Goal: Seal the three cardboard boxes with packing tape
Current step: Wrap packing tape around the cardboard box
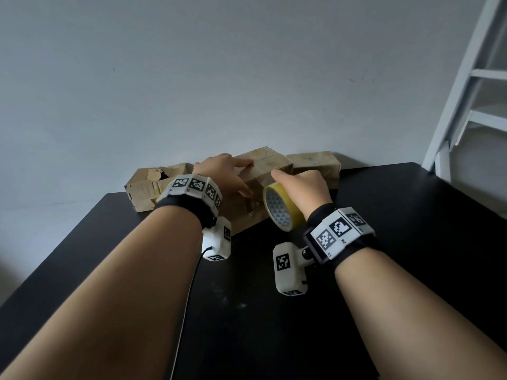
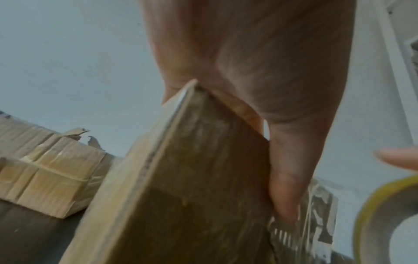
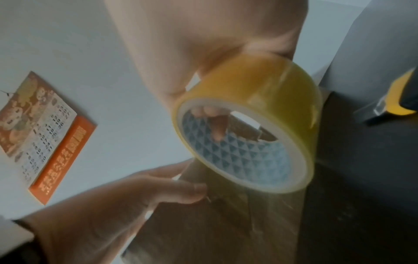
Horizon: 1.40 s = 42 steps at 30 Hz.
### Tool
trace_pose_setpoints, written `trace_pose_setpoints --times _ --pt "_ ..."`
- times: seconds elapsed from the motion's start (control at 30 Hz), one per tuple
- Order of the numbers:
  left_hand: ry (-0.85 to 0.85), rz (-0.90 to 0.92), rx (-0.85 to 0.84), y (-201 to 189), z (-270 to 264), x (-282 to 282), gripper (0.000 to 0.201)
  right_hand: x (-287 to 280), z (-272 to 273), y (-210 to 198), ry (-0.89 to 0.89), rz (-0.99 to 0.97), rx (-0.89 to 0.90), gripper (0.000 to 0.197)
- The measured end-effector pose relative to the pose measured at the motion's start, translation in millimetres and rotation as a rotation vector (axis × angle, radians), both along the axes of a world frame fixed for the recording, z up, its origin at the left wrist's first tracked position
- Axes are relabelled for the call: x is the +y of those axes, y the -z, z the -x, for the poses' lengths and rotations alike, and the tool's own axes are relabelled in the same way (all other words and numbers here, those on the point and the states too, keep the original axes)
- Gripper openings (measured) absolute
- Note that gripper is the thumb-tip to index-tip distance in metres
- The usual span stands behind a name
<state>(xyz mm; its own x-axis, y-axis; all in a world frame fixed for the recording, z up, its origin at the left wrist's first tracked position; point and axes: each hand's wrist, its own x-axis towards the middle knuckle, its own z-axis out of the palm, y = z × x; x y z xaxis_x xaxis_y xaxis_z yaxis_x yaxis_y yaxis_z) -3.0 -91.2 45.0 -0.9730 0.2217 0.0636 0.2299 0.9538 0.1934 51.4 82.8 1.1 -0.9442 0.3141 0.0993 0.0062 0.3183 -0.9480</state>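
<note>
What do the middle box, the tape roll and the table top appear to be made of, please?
Middle box: brown corrugated cardboard, matte and worn; fluted edges show at its top corner.
Tape roll: glossy translucent yellowish film, probably plastic, wound on a pale core, likely card, printed inside with triangles.
Table top: black, smooth, faintly sheened; possibly laminate or painted board, though I cannot tell which.

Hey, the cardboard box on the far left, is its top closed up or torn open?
Torn open. The left box shows a ragged dark hole in its top in the head view, with ripped cardboard edges sticking up.
</note>
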Motion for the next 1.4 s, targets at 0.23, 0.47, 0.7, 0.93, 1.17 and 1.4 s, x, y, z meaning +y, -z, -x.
trace_pose_setpoints --times 0.23,0.47,0.7,0.93,1.17,1.4 --pt "-0.045 -0.454 -0.021 -14 -1 2 0.07 -2 -10 -29 0.035 0.085 0.148 0.037" --pt "-0.048 -0.802 -0.135 -5 -12 10 0.058 11 -14 -41 0.084 0.134 0.224 0.049" --pt "-0.045 -0.95 -0.198 1 -18 3 0.056 19 -19 -28 0.076 -0.009 0.222 0.05" --pt "-0.057 -1.022 -0.201 2 -19 -1 0.052 17 -30 -1 0.068 -0.098 0.182 0.055" --pt "-0.074 -1.069 -0.219 5 -15 -15 0.054 18 -30 2 0.076 -0.099 0.254 0.055" --pt "-0.069 -1.058 -0.218 2 -17 -14 0.049 25 -32 12 0.126 -0.336 0.015 0.053"
